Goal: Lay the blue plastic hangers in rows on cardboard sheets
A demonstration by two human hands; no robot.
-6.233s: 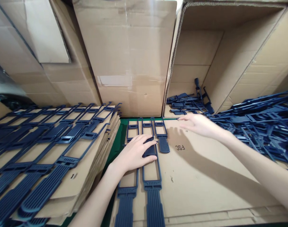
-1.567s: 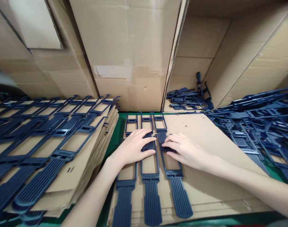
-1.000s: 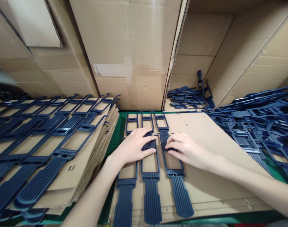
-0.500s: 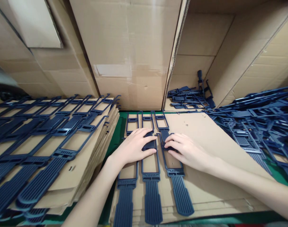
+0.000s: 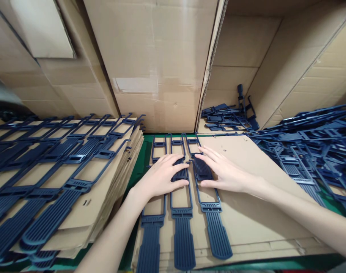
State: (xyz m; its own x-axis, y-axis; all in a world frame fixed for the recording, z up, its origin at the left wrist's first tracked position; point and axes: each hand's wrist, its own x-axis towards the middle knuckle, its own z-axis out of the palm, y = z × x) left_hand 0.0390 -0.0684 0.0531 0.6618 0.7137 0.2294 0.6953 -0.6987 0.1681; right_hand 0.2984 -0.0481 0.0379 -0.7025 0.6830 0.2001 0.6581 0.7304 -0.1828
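Three dark blue plastic strap parts lie side by side on a cardboard sheet [image 5: 261,197] in front of me. My left hand [image 5: 161,176] lies flat with spread fingers on the left [image 5: 148,242] and middle part [image 5: 183,231], pressing them down. My right hand [image 5: 225,172] rests open beside the third part [image 5: 214,231], fingers stretched forward, thumb by its frame. The ribbed end of a farther part [image 5: 202,168] shows between thumb and fingers. Neither hand grips anything.
A stack of cardboard sheets [image 5: 104,189] covered with rows of the same blue parts stands at the left. A loose heap of blue parts [image 5: 312,151] lies at the right. An open box [image 5: 275,72] with more parts and closed cartons [image 5: 156,64] stand behind.
The right hand brought a third part from the right and laid it beside the other two. In the last half second its curled fingers stretched out flat. The left hand stayed put.
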